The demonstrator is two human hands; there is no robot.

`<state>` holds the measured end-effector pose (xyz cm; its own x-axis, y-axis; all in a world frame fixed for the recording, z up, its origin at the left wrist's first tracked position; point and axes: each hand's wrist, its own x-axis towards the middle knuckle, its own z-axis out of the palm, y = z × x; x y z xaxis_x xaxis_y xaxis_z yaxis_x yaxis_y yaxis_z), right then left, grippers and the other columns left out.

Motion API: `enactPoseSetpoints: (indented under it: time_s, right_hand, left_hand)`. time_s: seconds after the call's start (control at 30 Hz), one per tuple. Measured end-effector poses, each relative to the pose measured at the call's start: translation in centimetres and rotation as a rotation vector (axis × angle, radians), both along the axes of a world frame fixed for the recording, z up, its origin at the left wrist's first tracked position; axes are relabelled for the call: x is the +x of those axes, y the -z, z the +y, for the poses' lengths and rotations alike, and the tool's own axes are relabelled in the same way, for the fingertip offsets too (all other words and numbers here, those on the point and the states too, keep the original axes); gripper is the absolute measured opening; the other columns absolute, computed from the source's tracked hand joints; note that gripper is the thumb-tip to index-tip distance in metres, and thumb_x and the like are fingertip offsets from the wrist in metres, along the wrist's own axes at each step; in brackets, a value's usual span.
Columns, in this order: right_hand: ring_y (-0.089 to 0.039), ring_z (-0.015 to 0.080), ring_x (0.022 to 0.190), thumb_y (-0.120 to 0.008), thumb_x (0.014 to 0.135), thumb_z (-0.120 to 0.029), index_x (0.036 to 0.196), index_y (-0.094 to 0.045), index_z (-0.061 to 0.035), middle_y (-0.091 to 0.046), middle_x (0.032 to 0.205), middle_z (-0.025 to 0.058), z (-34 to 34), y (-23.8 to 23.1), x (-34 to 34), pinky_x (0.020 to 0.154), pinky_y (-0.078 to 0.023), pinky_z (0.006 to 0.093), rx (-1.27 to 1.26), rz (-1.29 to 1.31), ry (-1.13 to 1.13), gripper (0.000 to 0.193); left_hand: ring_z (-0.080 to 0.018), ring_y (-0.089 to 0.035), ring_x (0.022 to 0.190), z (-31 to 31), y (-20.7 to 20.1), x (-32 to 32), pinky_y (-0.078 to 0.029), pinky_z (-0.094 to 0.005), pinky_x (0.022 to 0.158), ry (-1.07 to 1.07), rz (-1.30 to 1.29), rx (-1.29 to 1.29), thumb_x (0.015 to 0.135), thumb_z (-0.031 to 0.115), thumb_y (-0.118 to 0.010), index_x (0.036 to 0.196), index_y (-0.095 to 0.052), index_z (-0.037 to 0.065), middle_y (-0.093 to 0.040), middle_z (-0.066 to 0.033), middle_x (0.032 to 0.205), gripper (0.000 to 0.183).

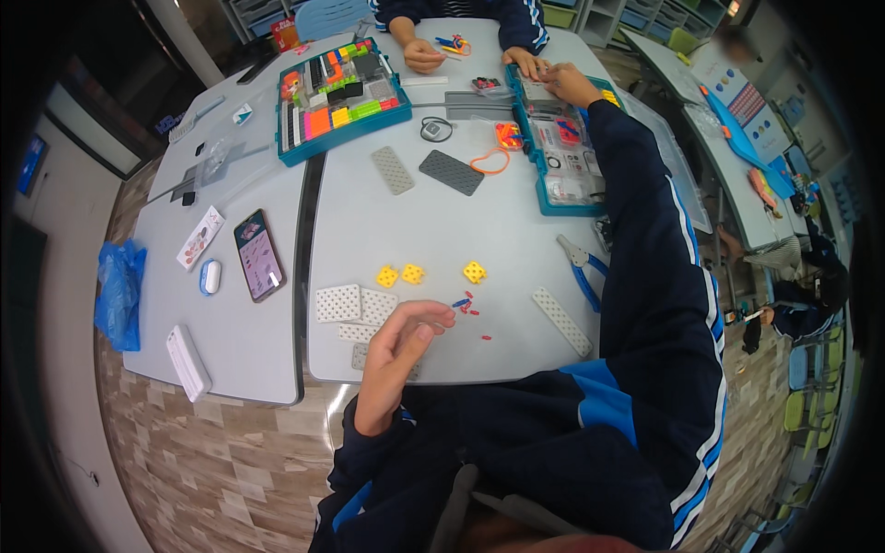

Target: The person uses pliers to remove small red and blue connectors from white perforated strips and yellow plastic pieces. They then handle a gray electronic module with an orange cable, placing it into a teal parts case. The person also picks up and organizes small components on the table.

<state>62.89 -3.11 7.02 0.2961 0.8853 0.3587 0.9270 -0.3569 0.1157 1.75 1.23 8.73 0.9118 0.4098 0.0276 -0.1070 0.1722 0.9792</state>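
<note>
My left hand hovers over the near edge of the table, palm turned inward, fingers loosely bent and the thumb apart, holding nothing visible. Small red pegs and a blue peg lie just beyond its fingertips. Light grey perforated plates are beside and partly under it. Three yellow connector blocks sit farther in. Stretched far forward, my right hand reaches into a teal parts case, its fingers bent and close together at a compartment. What they pinch, if anything, is too small to make out.
Across the table, a co-worker's hands are near small coloured parts; one is beside my right hand. A second teal case holds coloured blocks. Blue-handled pliers, a long perforated plate, a dark plate and a phone lie around.
</note>
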Motion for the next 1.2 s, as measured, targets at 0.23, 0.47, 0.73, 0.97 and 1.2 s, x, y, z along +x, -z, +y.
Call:
enactPoseSetpoints:
  time_s: [0.23,0.47,0.73,0.97,1.2]
  right_hand:
    - [-0.061,0.0344,0.107,-0.071,0.087,-0.026,0.111,-0.078,-0.0098,-0.07,0.108,0.0161,-0.3,-0.1,-0.2,0.1,-0.046,0.0421,0.015,0.146,0.029,0.03]
    - [-0.065,0.0323,0.107,-0.082,0.077,-0.026,0.121,-0.075,-0.0105,-0.071,0.117,0.0145,-1.2,-1.2,0.7,0.096,-0.051,0.0396,-0.022,0.318,-0.063,0.047]
    - [-0.068,0.0303,0.106,-0.09,0.063,-0.014,0.12,-0.074,-0.0077,-0.071,0.122,0.0132,-1.6,-2.0,2.2,0.093,-0.054,0.0389,-0.101,0.366,-0.094,0.06]
    - [-0.069,0.0261,0.102,-0.09,0.064,-0.012,0.12,-0.075,-0.0101,-0.072,0.117,0.012,-1.9,-2.3,1.4,0.09,-0.055,0.036,-0.096,0.504,-0.027,0.057]
    - [-0.071,0.0262,0.098,-0.09,0.065,-0.011,0.122,-0.075,-0.0135,-0.074,0.108,0.0119,-2.3,-1.8,0.8,0.091,-0.056,0.0343,0.04,0.566,0.006,0.059]
  left_hand:
    - [-0.0223,-0.063,0.11,0.3,0.5,-0.1,-0.045,-0.0372,0.1,-0.011,0.02,-0.001,0.105,0.024,-0.053,0.124,-0.058,-0.004,-0.067,-0.0144,0.115,0.034]
    - [-0.0223,-0.063,0.109,0.4,0.5,-0.3,-0.046,-0.0371,0.1,-0.011,0.016,-0.002,0.105,0.025,-0.054,0.123,-0.059,-0.004,-0.067,-0.0145,0.115,0.035]
    - [-0.0223,-0.063,0.109,0.5,0.5,-0.7,-0.046,-0.0373,0.1,-0.026,0.039,0.003,0.105,0.026,-0.054,0.123,-0.059,-0.004,-0.067,-0.0146,0.114,0.035]
    - [-0.0213,-0.061,0.109,0.0,1.0,0.1,-0.044,-0.0363,0.101,0.019,0.02,-0.043,0.104,0.025,-0.054,0.122,-0.06,-0.004,-0.067,-0.0134,0.113,0.034]
    - [-0.0196,-0.059,0.109,-0.1,1.2,0.3,-0.042,-0.0336,0.101,0.016,0.024,-0.104,0.103,0.02,-0.055,0.121,-0.062,-0.002,-0.067,-0.0118,0.113,0.03]
